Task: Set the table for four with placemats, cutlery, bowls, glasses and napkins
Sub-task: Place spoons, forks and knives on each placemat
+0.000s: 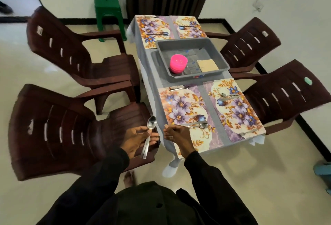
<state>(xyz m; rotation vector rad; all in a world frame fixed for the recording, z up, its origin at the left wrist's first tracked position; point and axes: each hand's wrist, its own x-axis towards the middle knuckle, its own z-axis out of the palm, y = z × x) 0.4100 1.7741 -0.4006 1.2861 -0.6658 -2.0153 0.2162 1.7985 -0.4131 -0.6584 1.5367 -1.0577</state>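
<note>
My left hand (138, 138) holds a steel spoon (149, 135), bowl end up, over the seat of the near left chair. My right hand (176, 136) hovers at the near left corner of a floral placemat (186, 110), its fingers loosely curled and holding nothing. A spoon and knife (199, 125) lie on that mat's near side and a fork (179, 88) on its far side. Three other floral mats carry cutlery, one at the near right (236, 110). A grey tub (189, 58) at mid-table holds stacked pink bowls (178, 63), clear glasses and tan napkins (207, 65).
Dark brown plastic chairs stand around the table, two on the left (53, 128) and two on the right (286, 90). A green stool (108, 13) stands by the far wall next to a dark curtain. A grey cloth (152, 74) covers the narrow table.
</note>
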